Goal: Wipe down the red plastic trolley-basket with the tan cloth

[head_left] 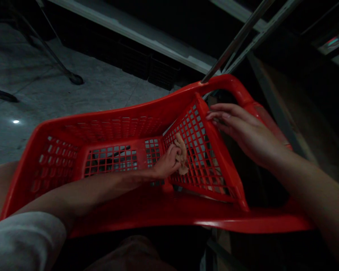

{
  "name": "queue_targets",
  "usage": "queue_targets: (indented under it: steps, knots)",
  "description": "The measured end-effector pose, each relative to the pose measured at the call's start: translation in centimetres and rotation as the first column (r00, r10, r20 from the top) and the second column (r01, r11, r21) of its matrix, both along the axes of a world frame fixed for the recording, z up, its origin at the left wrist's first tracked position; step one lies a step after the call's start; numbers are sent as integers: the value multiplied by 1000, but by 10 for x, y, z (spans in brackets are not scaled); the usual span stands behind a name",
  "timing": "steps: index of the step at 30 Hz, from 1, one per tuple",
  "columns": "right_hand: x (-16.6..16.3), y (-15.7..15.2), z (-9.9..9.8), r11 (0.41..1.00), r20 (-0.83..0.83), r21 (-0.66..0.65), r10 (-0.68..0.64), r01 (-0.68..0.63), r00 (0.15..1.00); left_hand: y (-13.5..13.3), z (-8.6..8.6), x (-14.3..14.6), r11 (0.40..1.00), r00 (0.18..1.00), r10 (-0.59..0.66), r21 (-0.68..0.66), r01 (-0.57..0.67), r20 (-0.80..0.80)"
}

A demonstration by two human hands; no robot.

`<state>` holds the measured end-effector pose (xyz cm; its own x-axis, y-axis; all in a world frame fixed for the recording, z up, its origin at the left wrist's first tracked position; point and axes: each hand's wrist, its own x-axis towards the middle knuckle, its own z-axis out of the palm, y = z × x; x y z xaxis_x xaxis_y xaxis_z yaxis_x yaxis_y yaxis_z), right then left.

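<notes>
A red plastic basket (135, 113) with lattice walls fills the middle of the view, tilted toward me. My left hand (168, 162) reaches down inside it, fingers closed round a small crumpled beige cloth (182, 153) pressed against the inner right wall. My right hand (243, 131) rests on the outside of that same wall near the rim, fingers stretched out flat and holding nothing. A white sleeve (22, 237) covers my left upper arm.
A metal rod (237, 37) rises from the basket's far rim toward the upper right. Grey tiled floor (45, 86) lies to the left, with a stand's foot (75, 79) on it. Dark crates (141, 60) sit under a pale shelf edge behind. Shelving stands at right.
</notes>
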<state>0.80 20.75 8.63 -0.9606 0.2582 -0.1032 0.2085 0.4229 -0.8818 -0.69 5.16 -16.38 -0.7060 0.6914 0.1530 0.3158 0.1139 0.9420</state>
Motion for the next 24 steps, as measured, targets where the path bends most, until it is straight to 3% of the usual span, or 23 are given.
queue_targets:
  steps: [3,5,7,10,12,14,16,19,20,22,24]
  knots:
    - [0,0,-1,1000,-7,6,12,-12,1000,-16,-36,2,994,994,-39,-98,49,99]
    - [0,1,-1,999,-13,33,36,-36,999,-16,-32,-3,996,995,-23,-78,30,98]
    - [0,2,-1,997,-22,51,55,-54,998,-7,-4,-12,999,997,40,24,-42,73]
    - [0,2,-2,997,-34,54,59,-58,998,12,64,-22,931,983,182,325,-165,-21]
    - [0,2,-2,998,-33,48,53,-51,998,24,105,-25,877,972,190,469,-105,-137]
    - [-1,2,-3,998,-35,43,44,-42,998,32,122,-22,854,964,191,515,-70,-185]
    - [-1,2,-3,998,-43,44,38,-36,998,31,110,-12,878,974,147,477,-47,-173]
    - [-1,2,-4,998,-56,45,41,-39,998,14,55,8,964,989,-57,250,90,-135]
    - [-1,2,-4,998,-57,45,44,-42,997,6,35,14,975,979,-157,139,175,-130]
    - [-1,2,-4,998,-58,50,52,-49,997,-9,5,21,970,966,-228,61,237,-125]
    - [-1,3,-4,996,-57,58,64,-61,996,-15,-7,21,961,956,-260,55,270,-139]
